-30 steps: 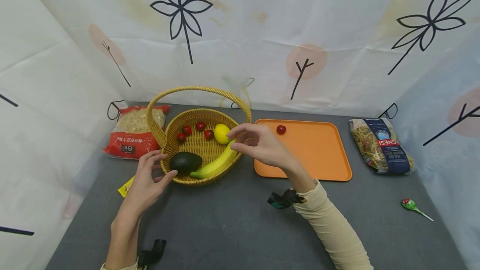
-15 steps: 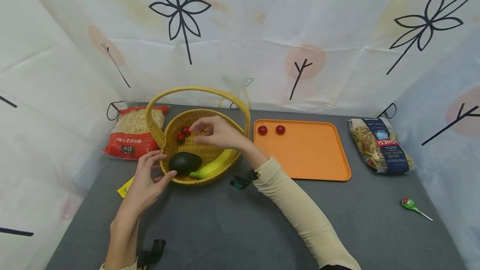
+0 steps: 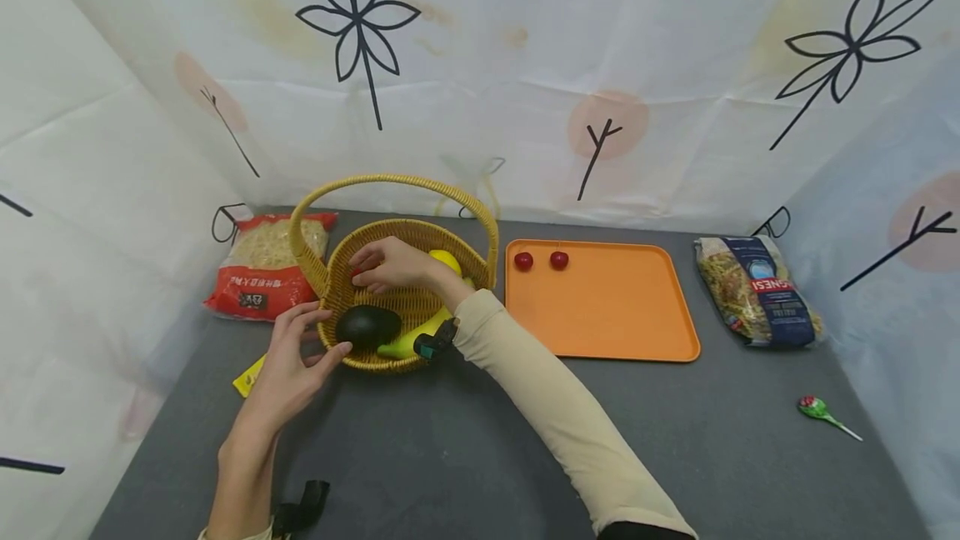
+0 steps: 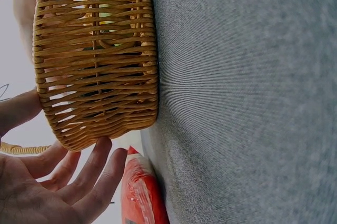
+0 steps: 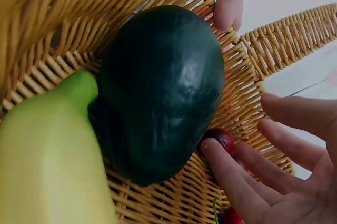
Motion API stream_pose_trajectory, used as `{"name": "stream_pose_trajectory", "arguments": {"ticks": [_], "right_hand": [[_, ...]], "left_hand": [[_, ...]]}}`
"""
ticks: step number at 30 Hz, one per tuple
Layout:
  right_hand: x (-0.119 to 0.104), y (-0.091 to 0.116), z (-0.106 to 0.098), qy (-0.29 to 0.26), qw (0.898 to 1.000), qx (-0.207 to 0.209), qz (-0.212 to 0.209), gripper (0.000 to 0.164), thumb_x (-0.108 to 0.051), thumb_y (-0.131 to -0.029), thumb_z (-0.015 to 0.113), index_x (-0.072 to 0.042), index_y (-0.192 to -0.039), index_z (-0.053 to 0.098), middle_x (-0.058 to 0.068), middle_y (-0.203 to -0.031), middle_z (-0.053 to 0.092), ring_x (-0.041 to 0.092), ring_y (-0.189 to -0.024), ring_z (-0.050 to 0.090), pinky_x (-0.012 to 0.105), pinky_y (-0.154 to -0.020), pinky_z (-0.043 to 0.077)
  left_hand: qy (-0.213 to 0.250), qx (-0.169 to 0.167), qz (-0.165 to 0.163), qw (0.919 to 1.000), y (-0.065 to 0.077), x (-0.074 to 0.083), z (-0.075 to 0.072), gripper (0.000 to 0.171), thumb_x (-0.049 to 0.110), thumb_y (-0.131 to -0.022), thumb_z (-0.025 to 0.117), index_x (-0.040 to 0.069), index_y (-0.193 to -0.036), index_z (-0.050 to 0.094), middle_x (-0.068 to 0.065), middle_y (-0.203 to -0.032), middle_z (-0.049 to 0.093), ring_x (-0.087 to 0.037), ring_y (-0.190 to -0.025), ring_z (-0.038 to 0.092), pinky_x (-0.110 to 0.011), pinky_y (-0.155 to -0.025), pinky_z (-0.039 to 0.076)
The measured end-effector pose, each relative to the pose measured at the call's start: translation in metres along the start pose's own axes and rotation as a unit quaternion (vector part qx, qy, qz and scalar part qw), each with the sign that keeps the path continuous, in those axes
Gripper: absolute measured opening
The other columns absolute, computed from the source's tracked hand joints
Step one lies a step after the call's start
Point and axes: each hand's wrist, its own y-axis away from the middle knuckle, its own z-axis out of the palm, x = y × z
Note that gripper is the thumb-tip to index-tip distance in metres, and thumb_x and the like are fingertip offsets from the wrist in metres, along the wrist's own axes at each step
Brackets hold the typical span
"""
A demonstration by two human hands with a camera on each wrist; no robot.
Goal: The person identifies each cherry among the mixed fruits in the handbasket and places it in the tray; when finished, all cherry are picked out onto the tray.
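sitting in the basket (image 3: 397, 365) near the avocado (image 3: 367, 326), one cherry (image 5: 224, 138) has thumb and finger of the right hand (image 3: 396, 263) either side, can't tell if it's actually pinched. right arm (image 3: 555, 407) slants in over the rim. left hand (image 3: 288, 369) is spread wide, fingertips touching the basket's side.

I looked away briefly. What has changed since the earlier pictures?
The right hand has moved left across the basket, its fingers now at a cherry; I can't tell whether they grip it. On the orange tray, a second cherry now shows where that hand blocked the view. The left hand at the basket's rim, the avocado and the banana stayed put.
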Motion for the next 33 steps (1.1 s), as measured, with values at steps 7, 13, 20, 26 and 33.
{"name": "stream_pose_trajectory", "arguments": {"ticks": [7,13,20,26,33], "right_hand": [[0.0,-0.008,0.005,-0.014,0.999,-0.012,0.035,0.05,-0.012,-0.111,0.062,0.002,-0.157,0.052,0.024,-0.158,0.058,0.042,-0.134,0.068,0.049,-0.115,0.058],[0.004,-0.011,0.011,-0.001,0.997,-0.039,0.07,0.051,-0.008,-0.109,0.063,-0.001,-0.158,0.052,0.019,-0.162,0.057,0.032,-0.139,0.066,0.04,-0.114,0.059],[0.004,-0.011,0.012,-0.017,0.997,-0.031,0.074,0.044,-0.004,-0.106,0.067,0.003,-0.149,0.061,0.023,-0.151,0.064,0.033,-0.129,0.072,0.039,-0.11,0.062],[0.003,-0.008,0.011,0.002,0.999,0.006,0.052,0.042,-0.006,-0.1,0.076,0.001,-0.14,0.067,0.021,-0.14,0.07,0.026,-0.117,0.072,0.029,-0.099,0.064],[0.0,0.001,0.007,0.035,0.998,0.061,-0.003,0.035,-0.01,-0.099,0.079,-0.001,-0.132,0.07,0.02,-0.129,0.071,0.024,-0.114,0.067,0.025,-0.089,0.059]], "left_hand": [[0.0,0.0,0.0,1.0,0.001,0.0,0.0,0.062,0.021,-0.103,0.077,-0.004,-0.151,0.048,-0.026,-0.167,0.027,-0.046,-0.133,0.055,-0.06,-0.103,0.061],[0.002,-0.001,0.001,1.0,0.0,-0.001,0.0,0.062,0.021,-0.103,0.077,-0.004,-0.151,0.048,-0.026,-0.167,0.027,-0.046,-0.133,0.054,-0.058,-0.102,0.062],[-0.002,-0.002,0.001,1.0,0.001,-0.001,0.0,0.062,0.021,-0.103,0.077,-0.005,-0.152,0.048,-0.027,-0.167,0.027,-0.046,-0.133,0.055,-0.059,-0.102,0.061],[0.0,-0.004,-0.006,1.0,0.001,0.0,0.0,0.064,0.022,-0.103,0.077,-0.004,-0.152,0.047,-0.027,-0.167,0.026,-0.047,-0.134,0.054,-0.061,-0.104,0.059],[-0.002,0.0,-0.003,1.0,0.0,0.0,0.001,0.063,0.022,-0.103,0.077,-0.004,-0.152,0.047,-0.027,-0.167,0.027,-0.047,-0.133,0.055,-0.061,-0.104,0.06]]}}
